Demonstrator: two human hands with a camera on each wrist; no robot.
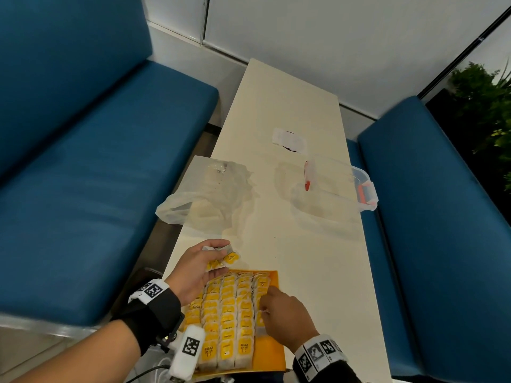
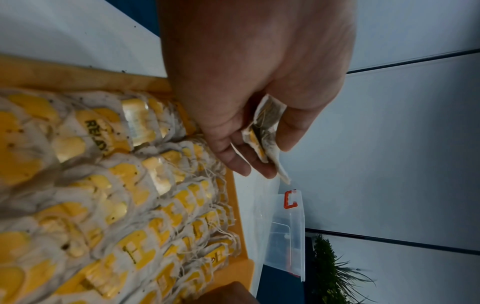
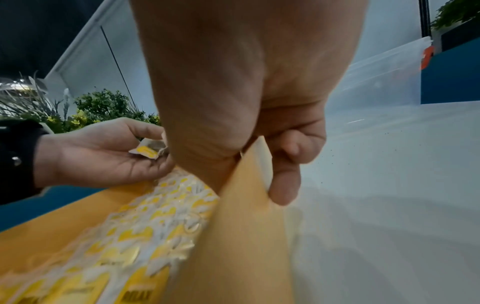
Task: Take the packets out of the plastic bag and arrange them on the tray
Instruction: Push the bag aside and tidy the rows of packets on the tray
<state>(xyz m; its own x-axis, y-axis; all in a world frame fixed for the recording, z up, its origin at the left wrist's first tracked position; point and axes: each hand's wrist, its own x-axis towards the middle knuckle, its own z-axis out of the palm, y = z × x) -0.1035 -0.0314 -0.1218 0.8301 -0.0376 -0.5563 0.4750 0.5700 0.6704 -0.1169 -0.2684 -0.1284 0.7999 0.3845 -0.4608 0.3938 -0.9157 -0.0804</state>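
Observation:
An orange tray (image 1: 272, 352) lies at the near end of the cream table, filled with rows of yellow-and-white packets (image 1: 228, 313). My left hand (image 1: 221, 255) hovers just past the tray's far left corner and grips a small bunch of loose packets (image 1: 224, 258), also seen in the left wrist view (image 2: 262, 133). My right hand (image 1: 264, 308) sits over the tray's right column, fingers curled, pinching the edge of a packet there (image 3: 261, 152) against the tray's right wall (image 3: 246, 236). The crumpled clear plastic bag (image 1: 210, 189) lies beyond the tray on the left.
A clear lidded container (image 1: 331, 189) with red clips stands on the table's right side. A small white wrapper (image 1: 289, 139) lies farther back. Blue benches (image 1: 83, 175) flank the narrow table, and a plant (image 1: 486, 106) stands at the far right.

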